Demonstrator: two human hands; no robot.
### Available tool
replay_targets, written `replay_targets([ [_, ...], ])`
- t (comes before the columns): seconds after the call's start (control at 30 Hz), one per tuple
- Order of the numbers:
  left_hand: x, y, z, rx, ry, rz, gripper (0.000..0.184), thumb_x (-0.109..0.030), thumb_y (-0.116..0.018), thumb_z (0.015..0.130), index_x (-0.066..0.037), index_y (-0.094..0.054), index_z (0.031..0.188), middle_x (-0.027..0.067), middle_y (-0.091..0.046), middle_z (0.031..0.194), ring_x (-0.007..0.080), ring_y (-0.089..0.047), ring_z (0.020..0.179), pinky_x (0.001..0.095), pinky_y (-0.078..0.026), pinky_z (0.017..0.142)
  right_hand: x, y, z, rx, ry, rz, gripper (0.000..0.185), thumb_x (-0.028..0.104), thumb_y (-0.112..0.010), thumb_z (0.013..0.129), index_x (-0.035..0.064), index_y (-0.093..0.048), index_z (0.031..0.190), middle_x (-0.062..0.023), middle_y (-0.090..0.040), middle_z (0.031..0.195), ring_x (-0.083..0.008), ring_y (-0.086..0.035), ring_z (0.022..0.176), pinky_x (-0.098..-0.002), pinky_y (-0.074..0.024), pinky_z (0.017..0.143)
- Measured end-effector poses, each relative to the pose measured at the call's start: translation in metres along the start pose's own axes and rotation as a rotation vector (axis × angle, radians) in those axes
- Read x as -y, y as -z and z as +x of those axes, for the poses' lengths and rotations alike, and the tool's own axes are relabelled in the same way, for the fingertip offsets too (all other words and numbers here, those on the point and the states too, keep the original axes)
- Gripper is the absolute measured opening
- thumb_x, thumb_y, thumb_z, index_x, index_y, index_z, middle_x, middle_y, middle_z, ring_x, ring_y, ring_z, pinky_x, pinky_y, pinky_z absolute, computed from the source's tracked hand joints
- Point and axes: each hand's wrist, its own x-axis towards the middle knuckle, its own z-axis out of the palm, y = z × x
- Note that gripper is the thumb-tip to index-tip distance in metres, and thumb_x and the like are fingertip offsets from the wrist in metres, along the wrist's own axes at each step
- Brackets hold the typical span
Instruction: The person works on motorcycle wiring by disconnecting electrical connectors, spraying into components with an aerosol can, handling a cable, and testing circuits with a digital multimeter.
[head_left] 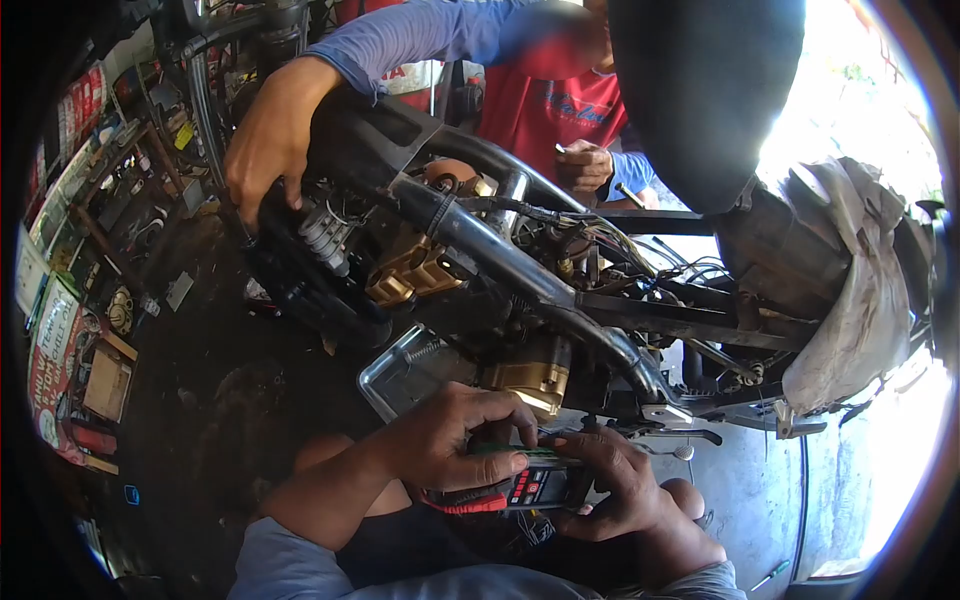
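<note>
Low in the centre, my left hand (pixel 462 445) grips one end of a black handheld meter (pixel 540 486) with red buttons, its thumb lying along the near edge. My right hand (pixel 615 480) holds the other end, fingers bent over the top and thumb beneath. A red clip or lead (pixel 465 502) shows under my left hand; its exact kind is hard to make out. Just beyond my hands is a stripped motorcycle frame (pixel 500 250) with a gold engine cover (pixel 530 375). The meter's display is largely hidden by my fingers.
Across the motorcycle a person in a red shirt rests one hand (pixel 265 140) near the front end and holds a small light-coloured piece in the other (pixel 585 165). A metal tray (pixel 385 375) with a spring lies below the engine. A screwdriver (pixel 770 574) is on the floor.
</note>
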Motion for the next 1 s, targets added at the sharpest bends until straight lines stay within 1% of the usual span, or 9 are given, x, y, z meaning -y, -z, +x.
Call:
replay_targets([
  [0.1, 0.0, 0.0, 0.0, -0.001, -0.012, 0.007, 0.032, -0.029, -0.071, 0.087, -0.001, -0.068, 0.102, 0.0074, -0.069, 0.088, 0.0153, -0.063, 0.072, 0.0291, -0.049, 0.066, 0.001, 0.0, 0.001, -0.01, 0.013, -0.014, 0.077, 0.015, -0.088, 0.064, -0.0032, -0.053, 0.13, -0.0184, -0.068, 0.12, -0.0324, -0.07, 0.093, -0.0389, -0.0563, 0.078],
  [0.17, 0.001, -0.001, 0.001, -0.014, -0.074, 0.042, 0.033, -0.03, -0.07, 0.087, -0.001, -0.068, 0.103, 0.0072, -0.069, 0.088, 0.0155, -0.064, 0.073, 0.0294, -0.049, 0.066, 0.004, 0.002, 0.002, 0.007, 0.004, -0.016, 0.077, 0.015, -0.088, 0.064, -0.0031, -0.053, 0.13, -0.0184, -0.068, 0.121, -0.0323, -0.07, 0.093, -0.0388, -0.0563, 0.078],
  [0.3, -0.003, -0.001, 0.001, 0.001, -0.04, 0.042, 0.034, -0.03, -0.07, 0.087, -0.001, -0.068, 0.103, 0.0071, -0.068, 0.088, 0.0163, -0.064, 0.073, 0.0301, -0.05, 0.067, 0.005, 0.001, 0.001, 0.001, 0.008, -0.018, 0.076, 0.014, -0.088, 0.064, -0.003, -0.053, 0.13, -0.0185, -0.068, 0.122, -0.0323, -0.07, 0.093, -0.0388, -0.0563, 0.078],
  [0.37, -0.005, -0.001, 0.001, 0.003, -0.029, 0.05, 0.037, -0.034, -0.069, 0.088, 0.0, -0.067, 0.103, 0.0134, -0.071, 0.092, 0.0248, -0.071, 0.084, 0.0346, -0.053, 0.077, 0.005, 0.001, 0.0, 0.004, -0.008, -0.021, 0.076, 0.013, -0.087, 0.064, -0.0025, -0.053, 0.13, -0.0186, -0.067, 0.123, -0.0323, -0.07, 0.093, -0.0388, -0.0565, 0.078],
  [0.5, -0.006, 0.0, 0.0, 0.049, 0.042, 0.063, 0.038, -0.035, -0.069, 0.088, -0.001, -0.067, 0.104, 0.0135, -0.071, 0.091, 0.0243, -0.07, 0.084, 0.0346, -0.053, 0.076, 0.007, 0.001, 0.0, 0.003, 0.0, -0.01, 0.077, 0.012, -0.087, 0.064, -0.002, -0.053, 0.131, -0.0179, -0.067, 0.123, -0.0324, -0.069, 0.093, -0.0389, -0.0568, 0.077],
  [0.57, -0.001, -0.003, -0.001, 0.019, -0.045, 0.089, 0.034, -0.031, -0.069, 0.089, 0.0, -0.068, 0.103, 0.0078, -0.069, 0.089, 0.0169, -0.065, 0.075, 0.0302, -0.05, 0.07, 0.009, 0.002, 0.001, -0.005, 0.015, -0.04, 0.077, 0.011, -0.087, 0.063, -0.0019, -0.053, 0.131, -0.0178, -0.067, 0.123, -0.0327, -0.069, 0.093, -0.039, -0.057, 0.076],
  [0.87, -0.004, -0.006, 0.003, 0.049, -0.042, 0.097, 0.036, -0.034, -0.07, 0.09, -0.001, -0.068, 0.103, 0.008, -0.069, 0.088, 0.017, -0.065, 0.076, 0.0305, -0.05, 0.07, 0.007, 0.0, -0.008, -0.01, 0.016, -0.041, 0.077, 0.012, -0.087, 0.062, -0.0013, -0.053, 0.13, -0.018, -0.067, 0.122, -0.0338, -0.069, 0.092, -0.0396, -0.0565, 0.075],
  [0.93, 0.005, -0.01, 0.004, 0.027, -0.084, 0.108, 0.036, -0.034, -0.07, 0.09, -0.001, -0.068, 0.103, 0.0082, -0.069, 0.087, 0.0174, -0.065, 0.076, 0.0311, -0.05, 0.071, 0.01, 0.0, -0.009, 0.001, 0.02, -0.066, 0.077, 0.012, -0.087, 0.062, -0.0012, -0.053, 0.13, -0.0179, -0.068, 0.121, -0.034, -0.069, 0.091, -0.0397, -0.0564, 0.075],
  [1.0, 0.007, -0.012, 0.005, 0.001, -0.126, 0.117, 0.036, -0.034, -0.07, 0.09, -0.001, -0.068, 0.103, 0.0084, -0.068, 0.086, 0.0178, -0.066, 0.076, 0.0317, -0.05, 0.071, 0.013, 0.0, -0.01, -0.024, -0.041, -0.055, 0.078, 0.014, -0.088, 0.061, -0.0008, -0.054, 0.13, -0.0176, -0.068, 0.119, -0.0343, -0.07, 0.092, -0.0419, -0.0561, 0.079],
])
